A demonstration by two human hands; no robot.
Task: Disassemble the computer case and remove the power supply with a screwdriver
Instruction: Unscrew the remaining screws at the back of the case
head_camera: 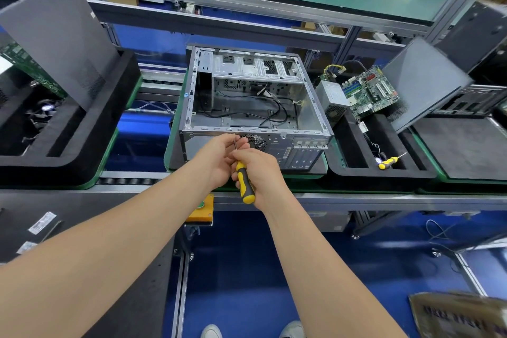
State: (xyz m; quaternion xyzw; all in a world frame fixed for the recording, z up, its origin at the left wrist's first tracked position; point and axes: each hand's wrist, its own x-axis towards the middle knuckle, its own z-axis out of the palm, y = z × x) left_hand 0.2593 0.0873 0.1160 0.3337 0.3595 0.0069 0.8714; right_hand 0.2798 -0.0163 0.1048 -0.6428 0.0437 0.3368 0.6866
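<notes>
At the case (312,107) rear, the right grip (260,173) curls round the screwdriver (242,181) handle and the left grip (219,159) pinches its shaft. The power supply (330,97) lies right of the case, beside a motherboard (370,90).

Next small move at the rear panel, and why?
Probably seat the tip and turn: right hand grips the screwdriver handle, left hand pinches its shaft at the case rear panel, beside the fan grille. Any screw is hidden by fingers.
</notes>
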